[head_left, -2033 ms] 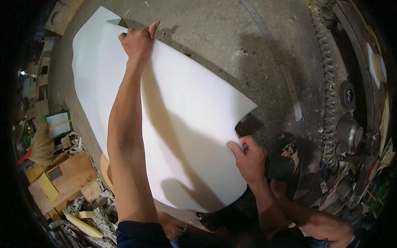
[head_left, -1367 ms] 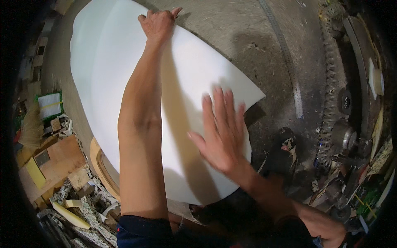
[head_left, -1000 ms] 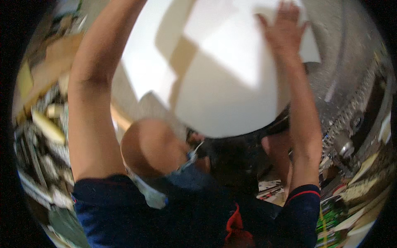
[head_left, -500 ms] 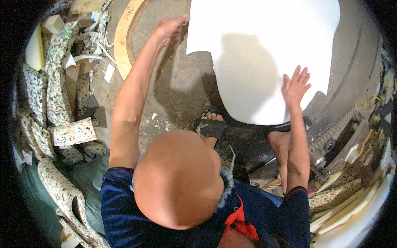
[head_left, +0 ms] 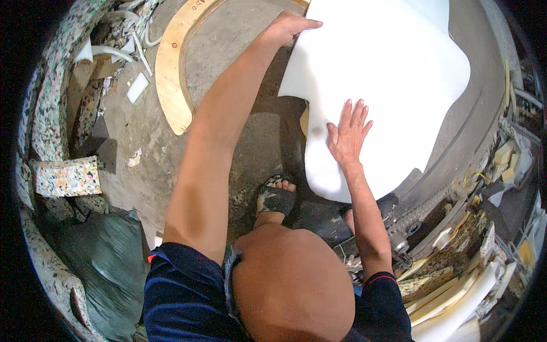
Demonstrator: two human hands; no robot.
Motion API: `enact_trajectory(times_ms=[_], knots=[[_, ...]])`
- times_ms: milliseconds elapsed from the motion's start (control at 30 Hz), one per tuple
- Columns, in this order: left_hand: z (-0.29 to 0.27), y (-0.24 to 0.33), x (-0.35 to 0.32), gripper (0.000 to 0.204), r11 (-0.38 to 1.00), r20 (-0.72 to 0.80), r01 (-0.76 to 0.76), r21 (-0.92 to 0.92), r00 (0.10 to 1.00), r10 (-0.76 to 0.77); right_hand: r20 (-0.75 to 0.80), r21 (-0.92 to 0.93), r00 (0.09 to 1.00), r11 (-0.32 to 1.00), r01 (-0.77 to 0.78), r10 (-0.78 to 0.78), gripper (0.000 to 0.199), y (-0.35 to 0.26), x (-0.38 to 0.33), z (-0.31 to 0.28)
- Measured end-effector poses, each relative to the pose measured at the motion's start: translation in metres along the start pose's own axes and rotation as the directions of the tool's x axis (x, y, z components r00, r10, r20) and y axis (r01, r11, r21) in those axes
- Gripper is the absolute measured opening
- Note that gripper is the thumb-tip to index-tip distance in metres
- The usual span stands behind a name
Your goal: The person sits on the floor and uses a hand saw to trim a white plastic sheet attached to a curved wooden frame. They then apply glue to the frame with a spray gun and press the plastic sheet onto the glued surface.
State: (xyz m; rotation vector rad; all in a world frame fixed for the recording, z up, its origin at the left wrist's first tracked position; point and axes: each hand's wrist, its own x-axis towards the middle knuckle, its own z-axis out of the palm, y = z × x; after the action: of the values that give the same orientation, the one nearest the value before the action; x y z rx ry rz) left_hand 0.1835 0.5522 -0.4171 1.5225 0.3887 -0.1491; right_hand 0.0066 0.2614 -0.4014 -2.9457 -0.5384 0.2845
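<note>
A large white foam sheet point(head_left: 393, 108) with curved, notched edges lies in front of me. My left hand point(head_left: 286, 28) pinches its upper left edge, the thumb on top and the other fingers partly hidden at the rim. On the sheet's lower part my right hand point(head_left: 348, 135) rests flat, palm down, fingers spread. A sliver of a tan piece point(head_left: 304, 118) peeks out below the sheet's left notch; its kind is hidden.
A curved wooden piece point(head_left: 168, 68) lies on the concrete floor point(head_left: 239, 51) to the left. Speckled foam offcuts point(head_left: 68, 176) and a dark green bag point(head_left: 102, 268) crowd the left side. Foam strips point(head_left: 456, 296) and scraps are heaped at the lower right, beside a metal mechanism point(head_left: 399, 242).
My left hand has moved right and taken hold of the sheet's edge. My right hand has slid left across the sheet. The view has shifted, and the sheet's outline looks turned.
</note>
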Motion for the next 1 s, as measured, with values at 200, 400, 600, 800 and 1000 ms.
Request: enact_trajectory(times_ms=[200, 400, 600, 800, 1000], knots=[[0.008, 0.047, -0.015, 0.033, 0.980, 0.147, -0.144, -0.139, 0.975, 0.164, -0.050, 0.014, 0.999, 1.000, 0.013, -0.012, 0.082, 0.002, 0.001, 0.004], [0.020, 0.110, -0.058, 0.035, 0.899, 0.107, -0.182, 0.398, 0.983, 0.151, -0.051, 0.047, 0.999, 0.999, 0.005, -0.002, 0.080, 0.002, 0.001, 0.003], [0.036, 0.164, -0.087, 0.032, 0.933, 0.206, -0.327, 0.151, 0.933, 0.293, -0.118, 0.128, 0.993, 0.992, 0.023, -0.008, 0.082, 0.003, 0.002, 0.002], [0.021, 0.138, -0.075, 0.027, 0.935, 0.068, -0.189, 0.299, 0.982, 0.176, -0.061, 0.022, 0.998, 0.999, 0.023, -0.022, 0.083, -0.001, 0.000, -0.001], [-0.014, 0.071, -0.035, 0.025, 0.889, -0.041, -0.129, 0.440, 0.986, 0.163, -0.009, -0.097, 0.998, 0.993, 0.066, -0.067, 0.081, -0.008, 0.001, -0.008]])
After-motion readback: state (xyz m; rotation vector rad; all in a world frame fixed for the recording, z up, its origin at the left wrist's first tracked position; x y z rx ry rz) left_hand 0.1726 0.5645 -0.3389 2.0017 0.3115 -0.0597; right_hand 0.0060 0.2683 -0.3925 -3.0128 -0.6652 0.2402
